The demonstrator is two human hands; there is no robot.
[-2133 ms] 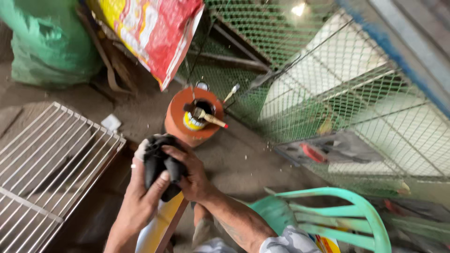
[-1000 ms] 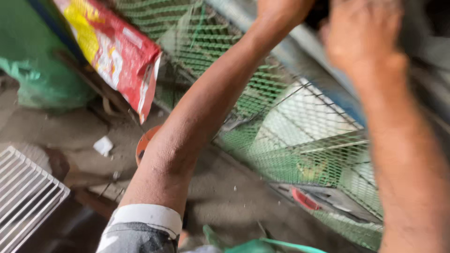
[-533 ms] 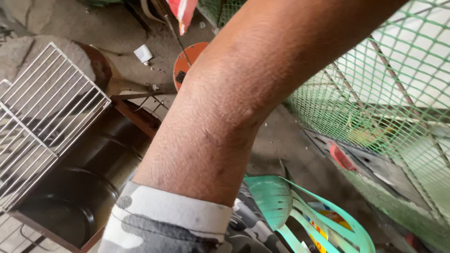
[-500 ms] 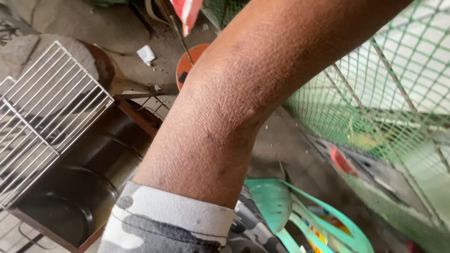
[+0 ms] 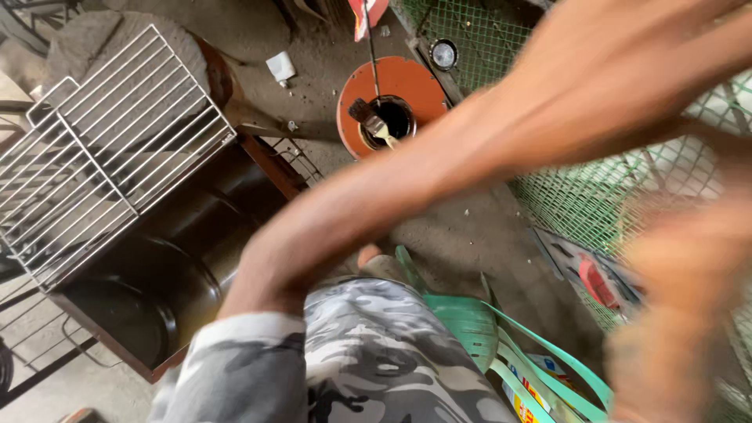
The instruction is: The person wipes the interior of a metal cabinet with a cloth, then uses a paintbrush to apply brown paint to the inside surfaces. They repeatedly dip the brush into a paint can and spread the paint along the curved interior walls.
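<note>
Left hand [image 5: 627, 47] reaches up toward the upper right of the frame, its forearm crossing the middle, so blurred that I cannot tell whether it is open or closed; the right hand [image 5: 681, 313] is a blur at the lower right, its grip equally unreadable. Below the left forearm, at top centre, an orange paint can [image 5: 388, 98] stands on the floor with a brush [image 5: 368, 121] in it, beside green mesh fencing [image 5: 611, 196], with a wire rack [image 5: 102, 149] at the upper left.
</note>
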